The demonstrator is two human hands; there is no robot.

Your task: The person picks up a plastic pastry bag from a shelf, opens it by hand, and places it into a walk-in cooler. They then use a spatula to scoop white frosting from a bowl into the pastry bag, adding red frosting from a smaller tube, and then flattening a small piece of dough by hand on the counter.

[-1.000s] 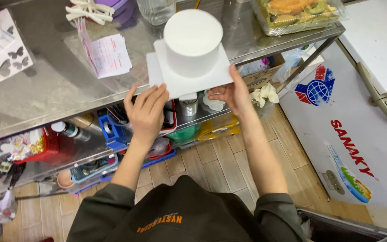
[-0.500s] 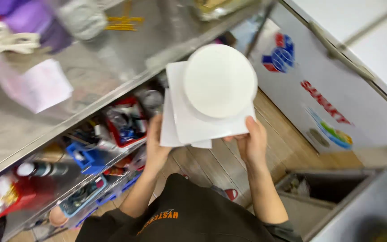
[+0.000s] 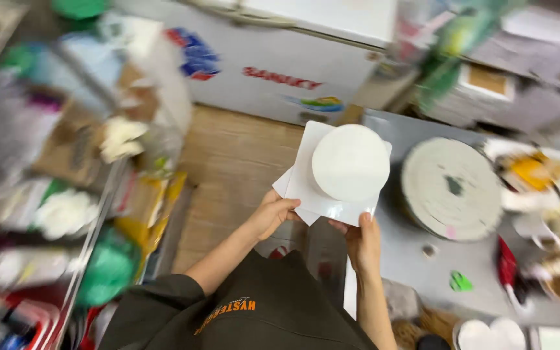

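Head view: you're carrying the cake (image 3: 350,162) on its white board (image 3: 319,194), both hands pinching the board's near edge instead of touching the cake, so the smooth white sides aren't getting smudged. Your left hand (image 3: 273,214) is curling around the board's near-left corner, and your right hand (image 3: 362,241) is gripping the near-right edge, thumb lying on top. You're keeping the board roughly level, so the cake is sitting flat in its middle. Right of the cake, the round turntable (image 3: 452,188) is sitting on the grey table (image 3: 409,259), close by. Beyond the cake there's a white chest freezer (image 3: 280,71), and left of it cluttered shelves (image 3: 66,194), too blurred to make out much.
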